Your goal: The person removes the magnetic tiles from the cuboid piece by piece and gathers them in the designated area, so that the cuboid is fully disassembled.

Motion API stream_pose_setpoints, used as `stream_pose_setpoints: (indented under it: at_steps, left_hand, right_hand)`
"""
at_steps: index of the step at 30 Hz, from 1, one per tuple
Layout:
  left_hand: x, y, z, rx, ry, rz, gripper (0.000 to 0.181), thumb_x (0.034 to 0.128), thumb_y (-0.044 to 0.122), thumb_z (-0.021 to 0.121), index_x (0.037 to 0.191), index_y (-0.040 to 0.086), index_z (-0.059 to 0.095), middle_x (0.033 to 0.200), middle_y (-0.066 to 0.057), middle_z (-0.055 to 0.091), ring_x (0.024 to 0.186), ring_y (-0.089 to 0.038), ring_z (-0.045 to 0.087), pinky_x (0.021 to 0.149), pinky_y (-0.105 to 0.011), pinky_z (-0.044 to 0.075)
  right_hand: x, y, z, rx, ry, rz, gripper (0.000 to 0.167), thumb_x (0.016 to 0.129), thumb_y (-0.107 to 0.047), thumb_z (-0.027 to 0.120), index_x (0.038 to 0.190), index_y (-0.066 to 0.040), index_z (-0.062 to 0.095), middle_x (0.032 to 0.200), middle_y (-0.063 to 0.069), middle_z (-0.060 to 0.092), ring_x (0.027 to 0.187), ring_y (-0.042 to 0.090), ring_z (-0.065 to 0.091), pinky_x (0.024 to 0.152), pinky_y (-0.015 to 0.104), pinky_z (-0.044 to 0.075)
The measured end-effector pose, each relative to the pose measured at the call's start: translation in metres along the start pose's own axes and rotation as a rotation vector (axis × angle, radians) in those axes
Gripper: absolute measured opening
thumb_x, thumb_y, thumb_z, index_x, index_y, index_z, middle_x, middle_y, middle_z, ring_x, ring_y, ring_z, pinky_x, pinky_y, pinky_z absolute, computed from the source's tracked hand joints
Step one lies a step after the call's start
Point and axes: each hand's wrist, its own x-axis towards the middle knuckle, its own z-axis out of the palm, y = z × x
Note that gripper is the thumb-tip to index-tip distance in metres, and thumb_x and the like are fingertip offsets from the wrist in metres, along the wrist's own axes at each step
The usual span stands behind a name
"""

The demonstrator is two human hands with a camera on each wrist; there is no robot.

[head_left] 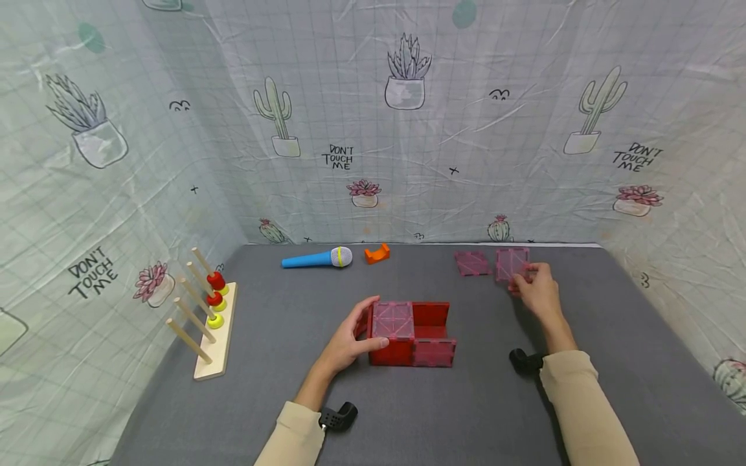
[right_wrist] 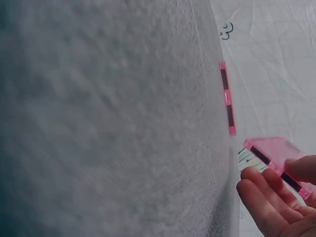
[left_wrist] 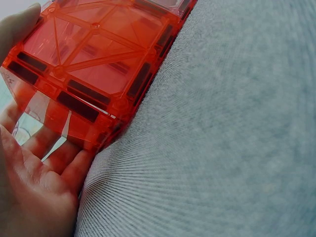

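Note:
A red and pink box of translucent magnetic tiles stands on the table, its left half topped by a tile and its right half uncovered. My left hand holds the box's left end, thumb along the front and fingers at the left side. Close up, the left wrist view shows the fingers through the see-through red wall. Towards the back right, my right hand pinches a square pink magnetic tile between thumb and fingers, raised off the table in the right wrist view. Another pink magnetic tile lies flat beside it.
At the left stands a wooden peg board with red and yellow beads on some pegs. A blue toy microphone and an orange curved piece lie along the back. Behind the grey table hangs a cactus-print curtain.

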Motion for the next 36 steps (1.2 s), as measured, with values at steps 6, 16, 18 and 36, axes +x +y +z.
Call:
stream_pose_setpoints:
  at_steps: [6, 16, 18, 36]
  left_hand:
    - [0.000, -0.002, 0.001, 0.002, -0.003, -0.006, 0.080, 0.0855, 0.029, 0.072, 0.155, 0.021, 0.033, 0.143, -0.005, 0.052, 0.126, -0.027, 0.052, 0.105, -0.047, 0.043]
    - [-0.002, -0.006, 0.001, 0.008, 0.011, -0.029, 0.079, 0.0850, 0.030, 0.072, 0.154, 0.026, 0.034, 0.143, -0.002, 0.052, 0.126, -0.023, 0.052, 0.104, -0.039, 0.046]
    - [-0.003, -0.007, 0.001, 0.005, 0.017, -0.034, 0.079, 0.0845, 0.031, 0.073, 0.153, 0.028, 0.035, 0.143, -0.002, 0.052, 0.126, -0.023, 0.052, 0.103, -0.038, 0.047]
    - [0.000, -0.005, 0.000, -0.006, 0.008, -0.026, 0.082, 0.0845, 0.033, 0.073, 0.155, 0.022, 0.033, 0.143, -0.004, 0.051, 0.126, -0.024, 0.052, 0.102, -0.038, 0.048]
  right_hand:
    - [0.009, 0.007, -0.001, 0.004, -0.005, 0.051, 0.049, 0.100, -0.013, 0.054, 0.138, 0.011, 0.033, 0.112, 0.036, 0.066, 0.063, 0.005, 0.070, 0.060, 0.021, 0.057]
    - [0.028, 0.013, 0.000, 0.068, -0.035, 0.193, 0.058, 0.095, -0.010, 0.050, 0.144, 0.012, 0.028, 0.100, 0.025, 0.067, 0.058, 0.004, 0.067, 0.060, 0.024, 0.058]
    - [0.031, 0.014, 0.001, 0.068, -0.042, 0.218, 0.059, 0.095, -0.012, 0.049, 0.144, 0.013, 0.028, 0.103, 0.024, 0.063, 0.058, 0.003, 0.066, 0.060, 0.024, 0.058]
    - [0.048, 0.023, 0.001, -0.017, -0.063, 0.286, 0.061, 0.100, -0.022, 0.047, 0.149, 0.012, 0.033, 0.116, 0.029, 0.061, 0.049, 0.000, 0.063, 0.056, 0.024, 0.057]
